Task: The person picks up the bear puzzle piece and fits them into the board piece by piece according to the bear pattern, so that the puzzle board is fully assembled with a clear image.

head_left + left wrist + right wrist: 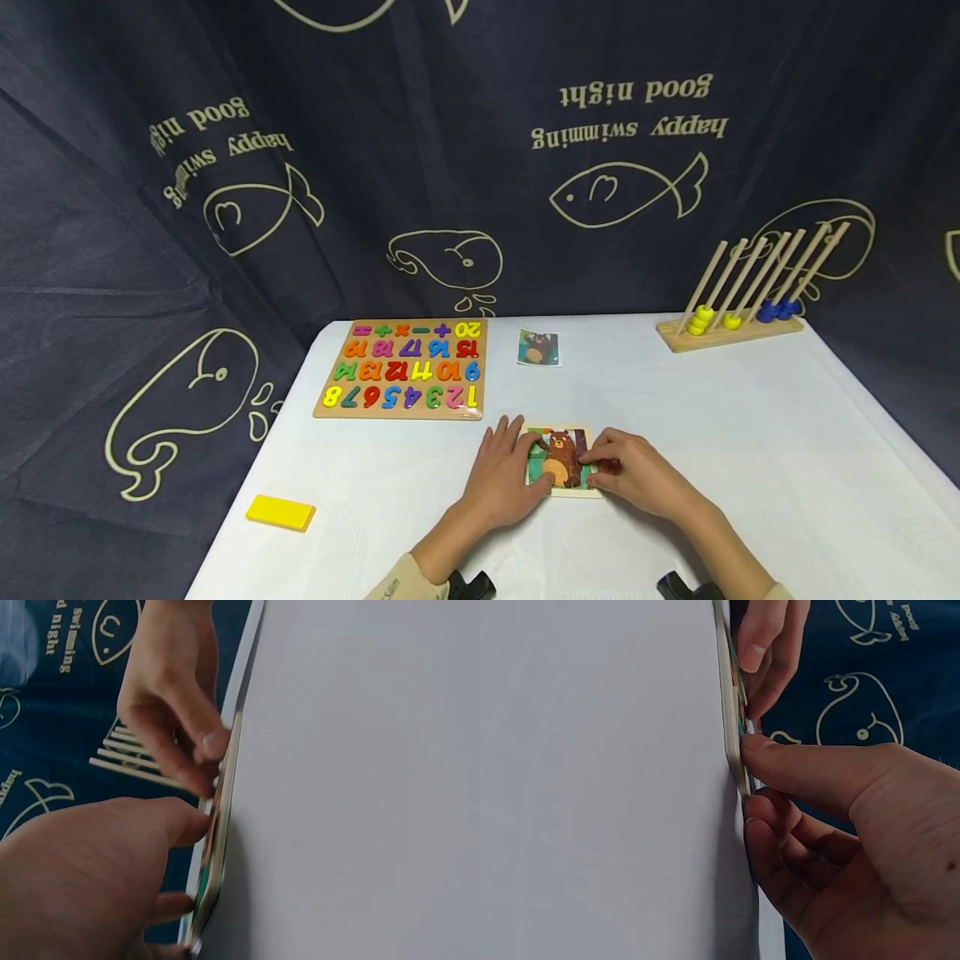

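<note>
A small jigsaw puzzle (561, 458) of a brown bear, set in a thin wooden tray (577, 493), lies on the table in front of me. My left hand (501, 477) rests at its left side, fingers spread, the thumb on the near part of the picture. At the opposite side my right hand (637, 471) pinches with bent thumb and fingers; I cannot tell whether one piece or the tray's edge is between them. Both wrist views show the tray's thin edge (217, 859) (729, 712) from the side, with fingertips on its top face.
Beyond the puzzle lies a small bear picture card (538, 347). A wooden board of coloured numbers (397, 368) sits at back left, a yellow block (281, 512) at front left. A peg stand (731, 333) with yellow and blue beads is at back right, before a dark curtain (450, 150).
</note>
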Tool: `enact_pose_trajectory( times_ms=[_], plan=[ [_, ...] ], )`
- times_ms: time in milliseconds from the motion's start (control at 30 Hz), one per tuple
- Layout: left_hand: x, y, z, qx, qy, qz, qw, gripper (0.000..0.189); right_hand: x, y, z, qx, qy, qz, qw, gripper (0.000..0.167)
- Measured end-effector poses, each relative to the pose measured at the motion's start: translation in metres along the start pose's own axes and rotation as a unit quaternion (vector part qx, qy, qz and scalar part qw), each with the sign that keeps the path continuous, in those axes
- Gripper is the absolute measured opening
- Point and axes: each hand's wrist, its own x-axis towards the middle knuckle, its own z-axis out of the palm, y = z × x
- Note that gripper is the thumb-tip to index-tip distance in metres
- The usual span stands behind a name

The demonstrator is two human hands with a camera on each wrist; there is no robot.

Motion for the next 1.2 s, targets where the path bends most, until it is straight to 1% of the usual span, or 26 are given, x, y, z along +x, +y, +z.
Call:
enact_pose_trajectory(
  times_ms=[167, 333, 500, 733, 1000, 1200],
  plan=[
    [-0.002, 0.009, 0.005, -0.01, 0.005, -0.022, 0.9997, 0.074, 0.0, 0.0, 0.0, 0.009, -0.006, 0.008, 0.9999, 0.021],
    [-0.003, 0.012, 0.006, -0.006, 0.007, -0.035, 0.9993, 0.082, -0.001, 0.0, 0.001, 0.015, -0.001, 0.011, 0.9998, 0.019],
    [-0.002, 0.015, 0.008, 0.004, 0.005, -0.046, 0.9989, 0.084, 0.0, 0.002, 0.003, 0.017, 0.009, 0.018, 0.9996, 0.016],
    [0.0, 0.019, 0.012, 0.019, 0.012, -0.062, 0.9978, 0.084, 0.001, 0.003, 0.007, 0.025, 0.014, 0.018, 0.9994, 0.019],
    [0.003, 0.021, 0.013, 0.031, 0.013, -0.065, 0.9973, 0.086, 0.002, 0.003, 0.006, 0.027, 0.012, 0.035, 0.999, 0.021],
    [0.0, 0.018, 0.013, 0.022, 0.012, -0.058, 0.998, 0.084, 0.001, 0.003, 0.008, 0.033, 0.007, 0.039, 0.9987, 0.022]
  ],
)
